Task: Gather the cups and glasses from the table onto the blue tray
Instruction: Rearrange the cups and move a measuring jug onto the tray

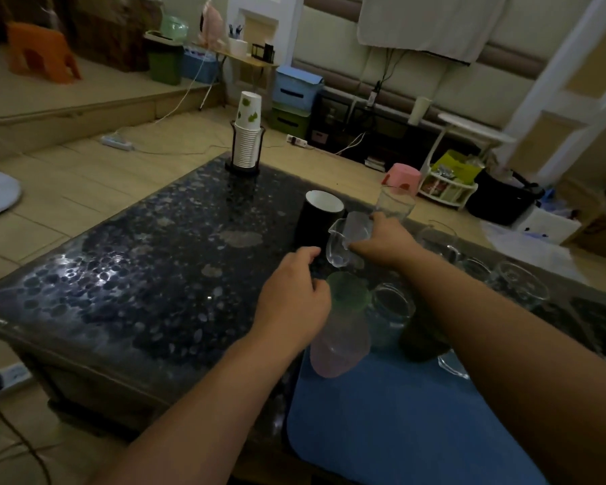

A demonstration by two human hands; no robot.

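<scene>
Your right hand (387, 236) holds a clear glass (347, 238) tilted above the surface (137, 274); your left hand (294, 295) hovers loosely curled, empty. The blue tray (382, 421) sits at five o'clock against the near edge, with open room at nine o'clock.

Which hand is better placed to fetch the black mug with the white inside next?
Left. The left hand looks empty and sits just short of the black mug; the right hand already grips a clear glass.

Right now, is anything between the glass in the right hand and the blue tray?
Yes. The green cup and a jar stand at the tray's far edge, right below the glass held by the right hand. The near tray area looks bare.
</scene>
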